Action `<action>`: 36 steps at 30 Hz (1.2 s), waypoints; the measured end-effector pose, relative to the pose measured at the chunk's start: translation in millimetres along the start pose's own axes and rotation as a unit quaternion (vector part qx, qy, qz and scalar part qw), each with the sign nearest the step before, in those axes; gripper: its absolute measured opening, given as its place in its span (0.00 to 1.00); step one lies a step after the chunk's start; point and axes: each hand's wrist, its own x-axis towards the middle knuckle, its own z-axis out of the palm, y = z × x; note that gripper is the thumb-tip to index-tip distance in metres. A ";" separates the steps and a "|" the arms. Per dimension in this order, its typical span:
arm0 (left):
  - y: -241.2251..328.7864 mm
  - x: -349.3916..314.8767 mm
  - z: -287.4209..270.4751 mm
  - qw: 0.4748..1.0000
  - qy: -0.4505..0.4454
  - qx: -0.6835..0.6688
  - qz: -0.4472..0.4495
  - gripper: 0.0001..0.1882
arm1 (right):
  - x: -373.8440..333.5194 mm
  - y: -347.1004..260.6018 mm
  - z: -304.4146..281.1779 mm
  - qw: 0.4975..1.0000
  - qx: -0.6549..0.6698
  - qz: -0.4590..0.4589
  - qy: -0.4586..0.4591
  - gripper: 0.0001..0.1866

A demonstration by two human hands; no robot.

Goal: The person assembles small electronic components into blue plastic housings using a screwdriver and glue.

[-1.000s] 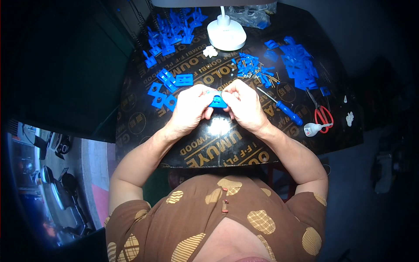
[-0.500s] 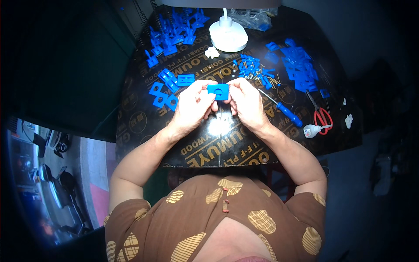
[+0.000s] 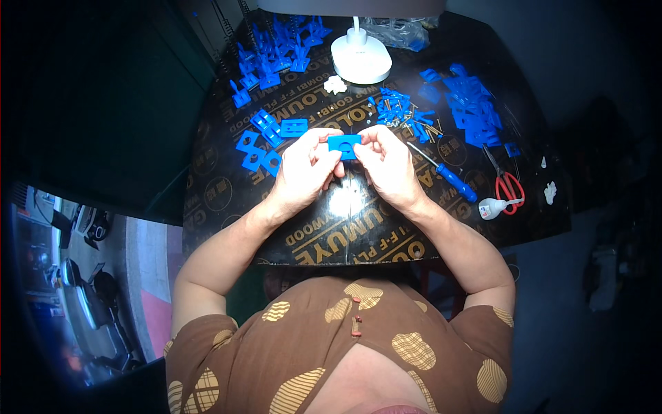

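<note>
Centrally, blue plate [image 3: 343, 141]: held up over the bench [image 3: 207, 207]
Left hand [image 3: 305, 164]: pinched on the plate's left end
Right hand [image 3: 386, 164]: pinched on its right end
Screwdriver [image 3: 453, 179]: laid beside the right hand

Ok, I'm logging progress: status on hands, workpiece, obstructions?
Left hand and right hand holding blue plate. Plate's broad face toward camera. Nothing seen blocking; screwdriver off to the right.

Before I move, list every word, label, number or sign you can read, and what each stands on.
Table: large gold lettering in slanted rows and round gold emblems; wording left uncopied.
White lamp base: small faint mark, too small to read.
White bottle: marking too small to read.
Blue plate in the left hand and right hand: none visible.
</note>
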 end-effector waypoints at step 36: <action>11.6 -48.7 -26.4 0.803 0.012 0.460 0.379 0.13 | 22.7 -10.0 -41.3 0.964 -0.047 -0.196 0.171 0.08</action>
